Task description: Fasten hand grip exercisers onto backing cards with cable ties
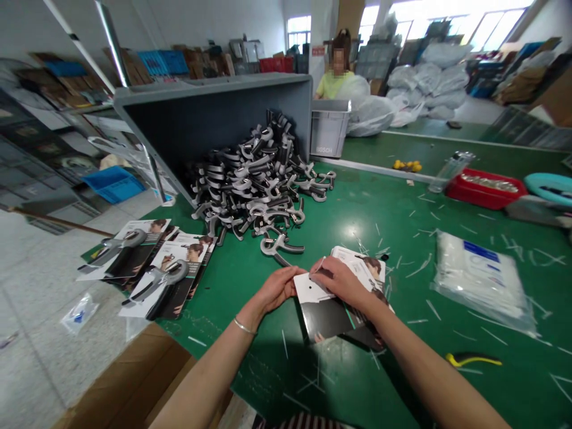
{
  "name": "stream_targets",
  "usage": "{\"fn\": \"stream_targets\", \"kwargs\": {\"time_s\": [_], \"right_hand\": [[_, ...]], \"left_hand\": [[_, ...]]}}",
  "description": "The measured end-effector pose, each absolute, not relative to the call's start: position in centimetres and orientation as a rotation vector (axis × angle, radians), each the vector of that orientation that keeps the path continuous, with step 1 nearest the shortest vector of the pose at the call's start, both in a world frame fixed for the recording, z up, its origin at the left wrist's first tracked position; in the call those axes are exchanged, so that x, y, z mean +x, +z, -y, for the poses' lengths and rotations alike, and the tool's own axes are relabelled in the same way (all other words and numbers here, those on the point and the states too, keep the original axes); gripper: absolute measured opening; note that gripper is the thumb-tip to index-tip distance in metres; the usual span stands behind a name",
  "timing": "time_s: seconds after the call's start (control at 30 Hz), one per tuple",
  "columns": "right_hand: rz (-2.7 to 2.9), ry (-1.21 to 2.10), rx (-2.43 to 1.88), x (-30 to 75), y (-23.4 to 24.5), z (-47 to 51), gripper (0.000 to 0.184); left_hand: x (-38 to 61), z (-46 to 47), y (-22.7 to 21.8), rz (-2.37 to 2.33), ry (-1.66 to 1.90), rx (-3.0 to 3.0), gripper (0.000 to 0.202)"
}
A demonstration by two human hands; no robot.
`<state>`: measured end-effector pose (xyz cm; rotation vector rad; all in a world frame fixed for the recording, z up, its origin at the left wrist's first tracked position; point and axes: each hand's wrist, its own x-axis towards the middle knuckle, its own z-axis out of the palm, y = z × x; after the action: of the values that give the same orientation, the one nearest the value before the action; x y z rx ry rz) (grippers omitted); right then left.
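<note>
Left hand: the left hand (279,289) was closed narrowly on the left edge of a printed card (313,290), a beaded bracelet (245,325) on its wrist.
Right hand: the right hand (344,283) lay over the card, its fingers (322,265) pinched narrowly around a thin white plastic strip (317,266) near the card's punched hole.
Card: it was held just above the green-topped counter (393,208), between both hands, with a second card or more beneath it.
Pile: grey-and-black hand grippers (252,190) lay heaped in front of a tipped grey bin (214,119), one gripper (279,245) lying nearest the hands.
Left of the pile: cards with grippers on them (156,268) lay overlapping at the counter's edge.
Right side: a clear bag of white strips (480,280) and a yellow-handled tool (471,358) lay on the counter, with loose strips (420,265) scattered about.
Far end: a red tray (485,187) sat there; a co-worker in a yellow shirt (335,83) stood beyond, beside white sacks (424,89).
</note>
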<state>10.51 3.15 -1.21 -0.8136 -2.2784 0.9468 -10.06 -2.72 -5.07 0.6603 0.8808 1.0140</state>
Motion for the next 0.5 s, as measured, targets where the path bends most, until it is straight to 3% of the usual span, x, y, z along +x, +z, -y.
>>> {"fn": "stream_targets", "kwargs": {"time_s": [0.33, 0.5], "right_hand": [[2.299, 0.983, -0.788, 10.8, -1.4, -3.1, 0.012], [2.344, 0.998, -0.71, 11.0, -1.0, -3.3, 0.009]], "left_hand": [[-9.1, 3.9, -6.3, -1.232, 0.929, 0.816, 0.025], [-8.5, 4.7, -6.7, -1.146, 0.949, 0.86, 0.027]]}}
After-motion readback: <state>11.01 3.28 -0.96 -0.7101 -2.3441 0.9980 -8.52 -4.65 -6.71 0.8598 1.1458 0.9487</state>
